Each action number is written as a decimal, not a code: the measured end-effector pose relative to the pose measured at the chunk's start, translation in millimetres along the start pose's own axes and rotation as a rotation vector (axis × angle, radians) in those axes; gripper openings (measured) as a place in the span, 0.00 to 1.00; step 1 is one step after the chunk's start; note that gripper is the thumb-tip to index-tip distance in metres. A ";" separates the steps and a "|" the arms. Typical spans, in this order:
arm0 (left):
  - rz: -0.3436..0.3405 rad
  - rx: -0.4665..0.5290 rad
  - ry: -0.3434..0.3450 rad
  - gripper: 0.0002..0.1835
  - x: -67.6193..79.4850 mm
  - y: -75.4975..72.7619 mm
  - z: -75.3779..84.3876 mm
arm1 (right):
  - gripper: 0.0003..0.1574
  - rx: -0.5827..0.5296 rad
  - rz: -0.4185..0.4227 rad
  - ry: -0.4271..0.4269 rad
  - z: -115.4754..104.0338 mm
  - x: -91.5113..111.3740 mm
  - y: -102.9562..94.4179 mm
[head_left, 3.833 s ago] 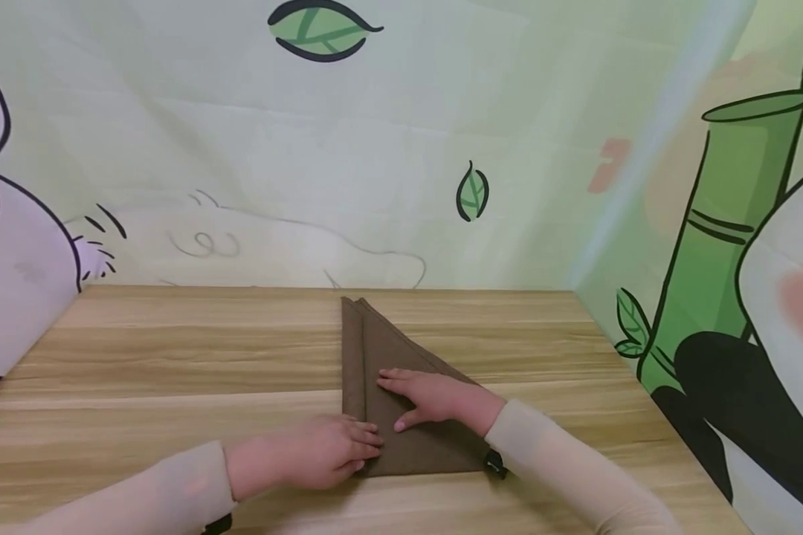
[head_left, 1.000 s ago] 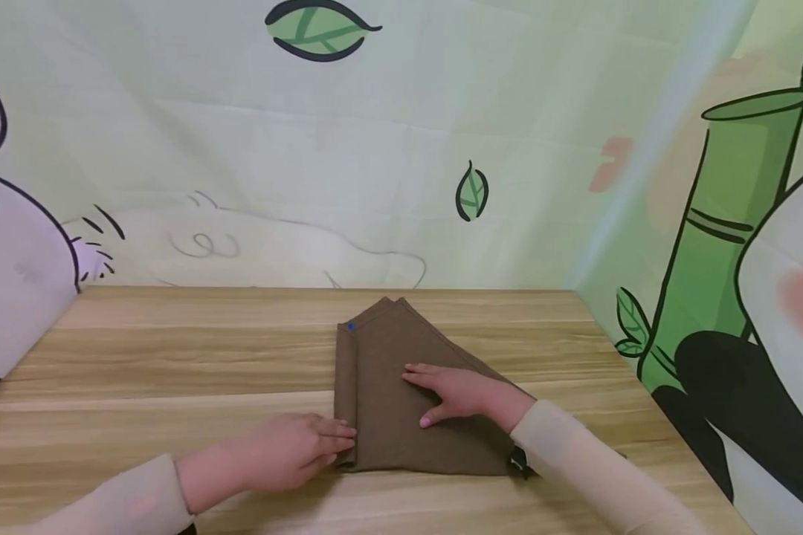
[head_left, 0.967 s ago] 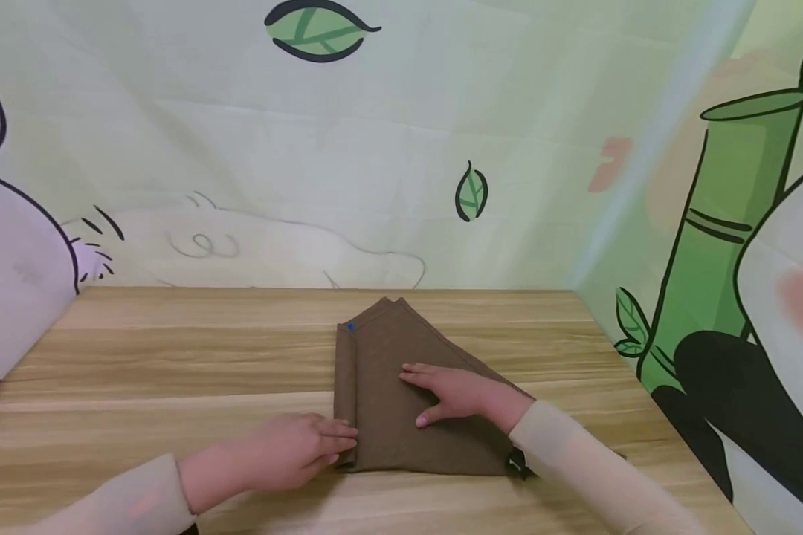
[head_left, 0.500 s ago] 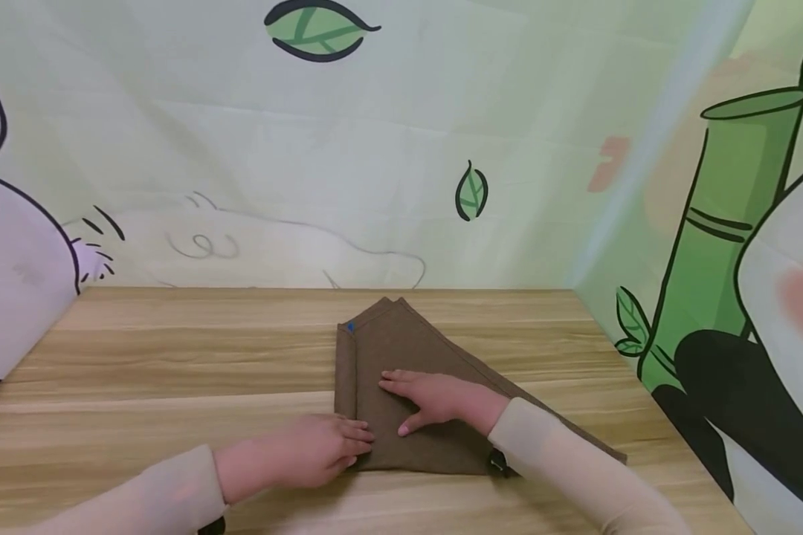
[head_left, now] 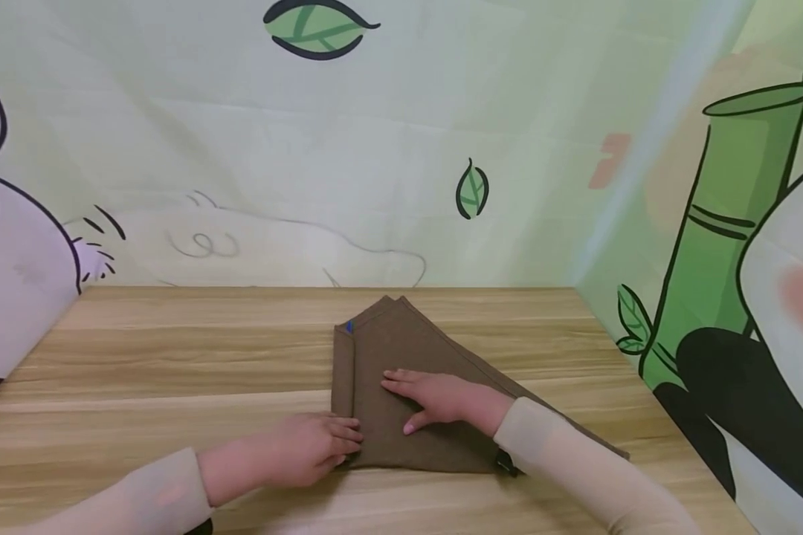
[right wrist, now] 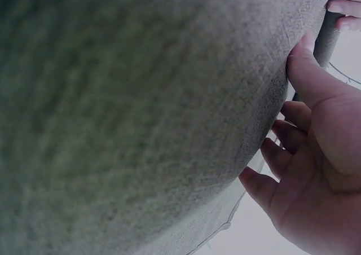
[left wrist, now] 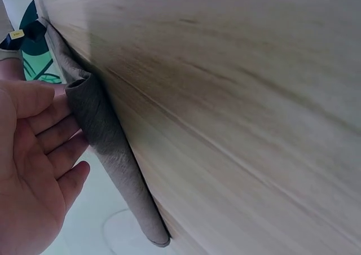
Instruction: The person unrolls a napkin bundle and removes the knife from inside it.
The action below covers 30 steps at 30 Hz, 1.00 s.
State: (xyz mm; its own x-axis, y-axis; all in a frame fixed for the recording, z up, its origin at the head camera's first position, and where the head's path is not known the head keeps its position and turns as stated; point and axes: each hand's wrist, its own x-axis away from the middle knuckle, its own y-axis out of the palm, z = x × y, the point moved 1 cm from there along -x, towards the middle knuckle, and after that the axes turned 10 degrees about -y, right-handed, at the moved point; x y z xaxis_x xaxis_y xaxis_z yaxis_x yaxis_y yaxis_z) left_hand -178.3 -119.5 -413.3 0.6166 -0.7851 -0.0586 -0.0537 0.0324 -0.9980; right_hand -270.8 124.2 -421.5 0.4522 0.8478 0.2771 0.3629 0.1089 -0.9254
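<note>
A brown cloth [head_left: 415, 342] lies on the wooden table, peaked at the far side and tapering to a point at the right. Its left edge is a narrow rolled band [head_left: 343, 371], which looks like a tube [left wrist: 107, 131] in the left wrist view. My left hand [head_left: 311, 446] rests its fingers on the near end of that roll. My right hand [head_left: 435, 397] lies with spread fingers on the middle of the cloth. In the right wrist view its thumb and fingertips touch the cloth surface [right wrist: 169, 108]. The right forearm hides part of the cloth.
The wooden table [head_left: 174, 342] runs back to a printed backdrop [head_left: 241, 148] with leaves, bamboo and panda drawings. A small blue mark [head_left: 349, 326] shows at the roll's far end. A black wrist device [head_left: 505, 462] sits under the right sleeve.
The cloth has gone from a narrow triangle to a wider shape with a shorter left roll. Over the last second, the right hand has slid left; the left hand moved right, then slightly back.
</note>
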 end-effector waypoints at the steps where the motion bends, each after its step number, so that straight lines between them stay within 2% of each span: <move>1: 0.001 0.002 0.000 0.14 0.7 -0.9 -0.2 | 0.51 -0.002 0.002 -0.001 0.6 1.0 0.1; 14: -0.035 0.052 -0.060 0.16 9.4 -6.0 -4.4 | 0.52 -0.043 0.016 0.025 7.7 16.8 0.6; 22: -0.072 0.126 -0.112 0.17 17.5 -8.3 -9.0 | 0.52 -0.054 0.018 0.040 8.0 18.3 -1.5; 25: -0.063 0.127 -0.105 0.17 15.9 -9.7 -8.5 | 0.51 -0.040 0.029 0.031 2.2 14.1 -6.8; 30: -0.024 0.065 -0.039 0.16 7.4 -10.1 -3.0 | 0.50 -0.015 0.043 0.000 -14.0 4.9 -14.4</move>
State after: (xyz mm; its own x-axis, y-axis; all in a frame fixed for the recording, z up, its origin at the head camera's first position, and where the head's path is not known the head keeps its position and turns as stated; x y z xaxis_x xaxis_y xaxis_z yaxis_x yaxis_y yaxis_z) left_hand -175.6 -127.5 -403.6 0.6474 -0.7614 -0.0338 0.0118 0.0543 -0.9985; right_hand -262.4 119.5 -403.2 0.4673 0.8518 0.2369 0.3551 0.0645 -0.9326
